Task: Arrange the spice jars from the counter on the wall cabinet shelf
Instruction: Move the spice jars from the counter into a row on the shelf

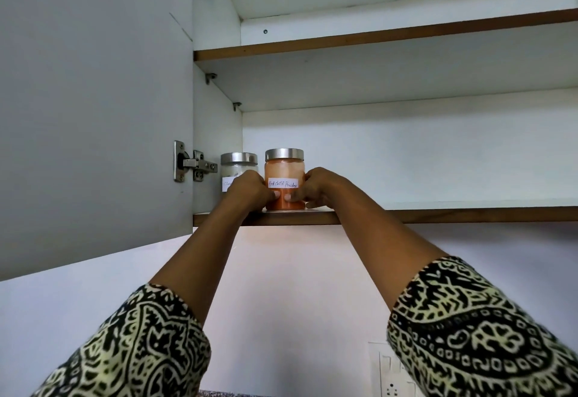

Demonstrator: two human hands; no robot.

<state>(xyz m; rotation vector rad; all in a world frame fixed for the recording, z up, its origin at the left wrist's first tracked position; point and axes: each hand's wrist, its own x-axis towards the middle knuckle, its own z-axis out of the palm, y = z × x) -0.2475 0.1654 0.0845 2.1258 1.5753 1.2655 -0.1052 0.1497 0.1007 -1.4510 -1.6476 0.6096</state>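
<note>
On the lower cabinet shelf (438, 215), front edge, near its left end: red chilli jar (284, 174) held between both hands.
Left hand (250, 191) wraps the jar's left flank, right hand (319, 188) its right; fingers (289, 198) curled round the lower body, thumbs pressed on the front just under the label. Jar upright, long axis vertical, steel lid up, handwritten label facing the camera. Second jar (238, 166), pale contents, just beside it on the left, partly hidden by the left hand.
</note>
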